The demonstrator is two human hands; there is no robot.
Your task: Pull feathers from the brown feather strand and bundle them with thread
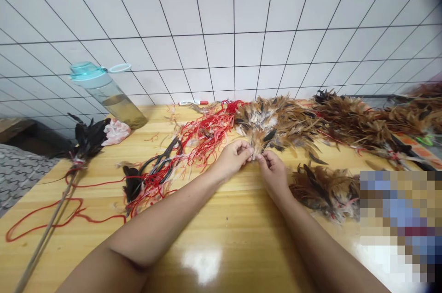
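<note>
The left hand (236,155) is pinching the base of a small feather bunch (258,140) with thumb and fingers together, and the right hand (273,168) is pinching that base too. The bunch is lying at the near side of the large feather pile (293,120). Left of that pile, red strings (216,131) are sprawling over the surface (207,219); farther left, a bottle (120,106) is standing.

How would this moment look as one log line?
left hand: pinching feather tuft; right hand: pinching same tuft; nearby: red strings, brown feather pile
</note>
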